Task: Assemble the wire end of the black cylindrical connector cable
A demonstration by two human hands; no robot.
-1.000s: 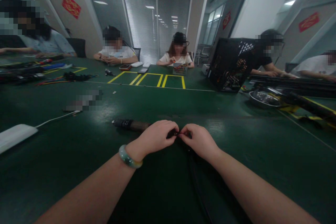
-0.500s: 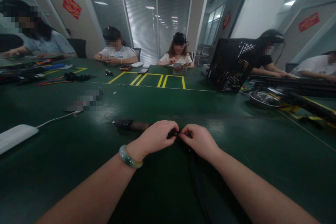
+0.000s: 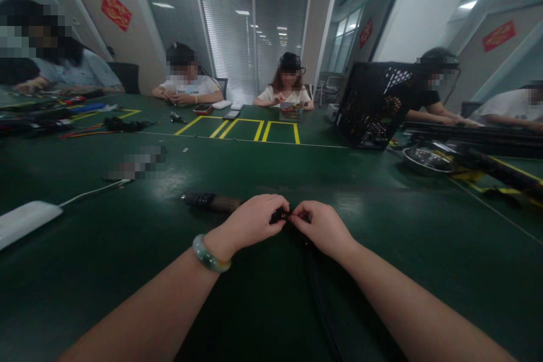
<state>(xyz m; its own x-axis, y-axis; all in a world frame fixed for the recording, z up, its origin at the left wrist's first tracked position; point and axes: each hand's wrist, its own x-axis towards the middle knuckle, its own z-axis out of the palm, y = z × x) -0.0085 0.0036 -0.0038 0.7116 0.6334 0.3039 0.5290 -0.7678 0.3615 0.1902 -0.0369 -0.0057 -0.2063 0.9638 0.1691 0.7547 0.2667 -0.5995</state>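
Observation:
A dark electric screwdriver (image 3: 223, 203), slim and cylindrical, lies pointing left on the green table. My left hand (image 3: 254, 219), with a green bangle at the wrist, is closed around its rear end. A small brass-coloured spot shows at that end, between the fingertips of both hands. My right hand (image 3: 322, 227) pinches right against it, thumb and forefinger together, on what looks like the end of a black cable (image 3: 316, 288). The cable passes beneath the right hand and runs toward me. The exact joint between tool and cable is hidden by my fingers.
At left a white power bank or adapter (image 3: 29, 220) trails a white cord. A black computer case (image 3: 369, 107) stands at far right beside a metal bowl (image 3: 426, 161). Cables and tools (image 3: 38, 119) lie far left. Several people sit around the table (image 3: 263, 164).
Both my hands keep almost the same place and grip. At far left a person's hand has shifted slightly.

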